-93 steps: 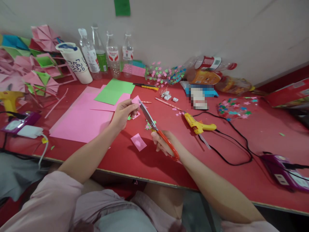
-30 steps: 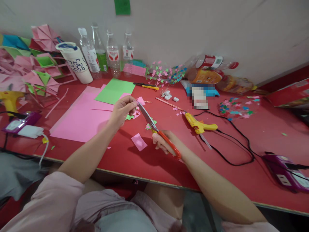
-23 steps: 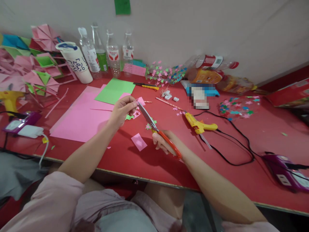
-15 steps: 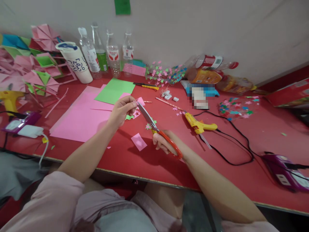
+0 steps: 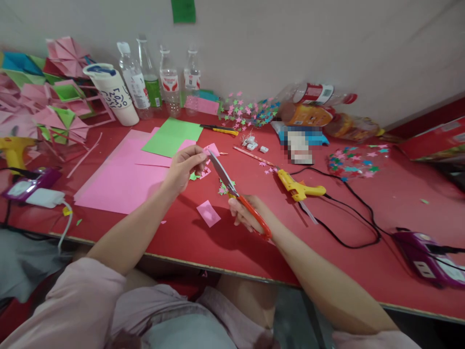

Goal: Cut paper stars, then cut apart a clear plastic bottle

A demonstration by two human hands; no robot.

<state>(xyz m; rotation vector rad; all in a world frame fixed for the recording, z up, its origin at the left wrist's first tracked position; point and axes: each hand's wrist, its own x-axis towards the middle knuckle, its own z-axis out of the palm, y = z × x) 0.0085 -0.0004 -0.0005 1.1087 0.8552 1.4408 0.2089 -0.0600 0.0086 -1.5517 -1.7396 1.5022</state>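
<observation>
My right hand (image 5: 247, 213) is closed round the red handles of a pair of scissors (image 5: 223, 175), whose blades point up and left. The blade tips reach the fingertips of my left hand (image 5: 187, 165). That hand is pinched on what looks like a small piece of pink paper, mostly hidden by the fingers. Below, a pink paper rectangle (image 5: 208, 214) lies on the red table. Small green and pink paper stars (image 5: 222, 187) lie behind the scissors, and green cut pieces (image 5: 195, 176) lie beside my left hand.
Pink sheets (image 5: 109, 179) and a green sheet (image 5: 174, 137) lie at left. A yellow glue gun (image 5: 300, 188) with a black cord is at right. Behind are a utility knife (image 5: 225, 131), a white cup (image 5: 116, 99), several bottles (image 5: 170, 82) and a bag of stars (image 5: 358, 162).
Both hands stay almost in place. My right hand and the scissors have shifted very slightly left, and the blades' angle at my left fingertips differs a little.
</observation>
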